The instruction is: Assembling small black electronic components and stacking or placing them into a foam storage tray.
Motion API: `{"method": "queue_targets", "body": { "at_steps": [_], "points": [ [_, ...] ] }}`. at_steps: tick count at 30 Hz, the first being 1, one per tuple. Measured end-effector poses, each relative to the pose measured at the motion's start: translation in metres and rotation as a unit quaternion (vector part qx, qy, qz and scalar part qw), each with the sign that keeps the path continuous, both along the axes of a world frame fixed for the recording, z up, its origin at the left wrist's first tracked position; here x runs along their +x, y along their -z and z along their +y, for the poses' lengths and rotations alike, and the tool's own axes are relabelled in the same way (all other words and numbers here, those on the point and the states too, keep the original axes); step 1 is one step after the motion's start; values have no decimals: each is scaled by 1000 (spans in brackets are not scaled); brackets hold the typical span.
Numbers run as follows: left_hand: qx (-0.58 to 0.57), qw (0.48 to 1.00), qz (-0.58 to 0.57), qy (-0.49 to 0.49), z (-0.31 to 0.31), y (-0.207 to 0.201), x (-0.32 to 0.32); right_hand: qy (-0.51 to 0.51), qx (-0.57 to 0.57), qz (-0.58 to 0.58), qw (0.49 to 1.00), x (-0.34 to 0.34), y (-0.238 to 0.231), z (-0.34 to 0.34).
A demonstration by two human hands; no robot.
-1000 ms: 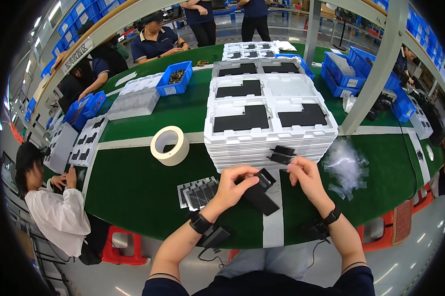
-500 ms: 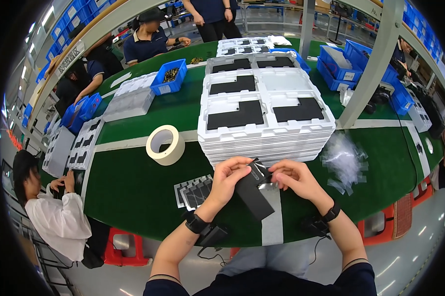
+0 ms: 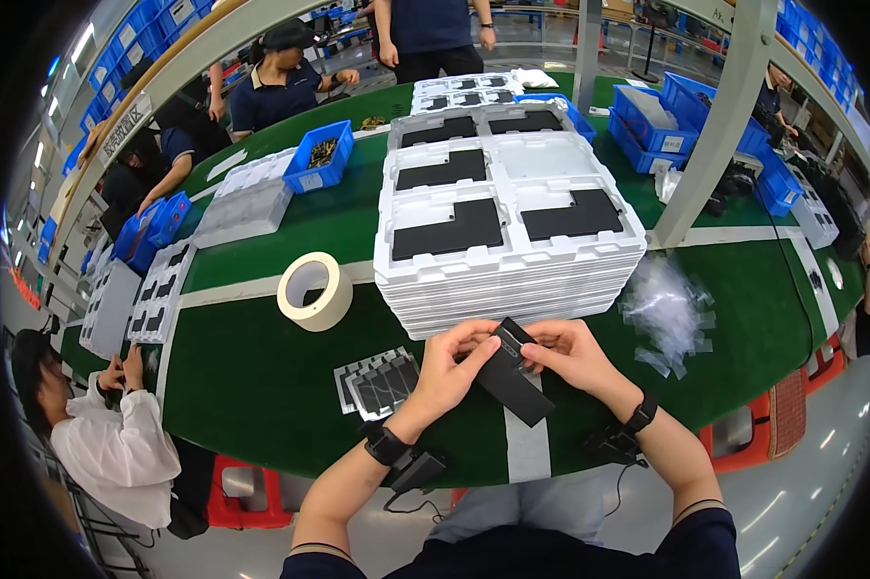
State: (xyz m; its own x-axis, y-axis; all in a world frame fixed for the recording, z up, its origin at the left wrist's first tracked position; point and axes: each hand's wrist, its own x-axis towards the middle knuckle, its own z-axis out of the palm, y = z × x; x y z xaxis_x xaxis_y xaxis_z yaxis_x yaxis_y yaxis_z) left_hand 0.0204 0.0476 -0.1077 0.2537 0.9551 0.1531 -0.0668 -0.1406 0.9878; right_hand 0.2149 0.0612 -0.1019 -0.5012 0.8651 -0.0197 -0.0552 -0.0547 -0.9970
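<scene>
My left hand [image 3: 451, 371] and my right hand [image 3: 574, 355] both grip one flat black rectangular part [image 3: 512, 383] just above the green table [image 3: 261, 386], fingertips pinching its upper end. Right behind the hands stands a tall stack of white moulded trays [image 3: 512, 280] with black L-shaped inserts [image 3: 448, 229] in the top one. A fan of small grey and black flat pieces [image 3: 377, 382] lies on the table left of my left hand.
A roll of cream tape [image 3: 314, 289] sits left of the tray stack. A heap of clear plastic bags [image 3: 668, 309] lies to the right. Blue bins [image 3: 319, 159] and more white trays [image 3: 247, 203] stand farther back. Other people work along the left and far edges. A grey post [image 3: 720, 125] rises at right.
My right hand has come in from the right and joined the left on the black part. The part has been lifted and now sits between both hands, closer to the tray stack.
</scene>
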Motion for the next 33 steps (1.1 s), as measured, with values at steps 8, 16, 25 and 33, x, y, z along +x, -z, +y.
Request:
{"method": "queue_targets", "body": {
  "at_steps": [8,16,25,33],
  "points": [
    [54,996,71,-24,-1,-4,2,-4,15,8,1000,0,0,-2],
    [0,992,123,42,0,-6,3,50,32,-22,998,2,5,2],
    [37,986,162,28,-5,-13,4,26,40,20,999,-1,-4,-1],
    [65,984,167,11,-6,-7,7,26,32,40,998,0,0,-1]
  ]
}}
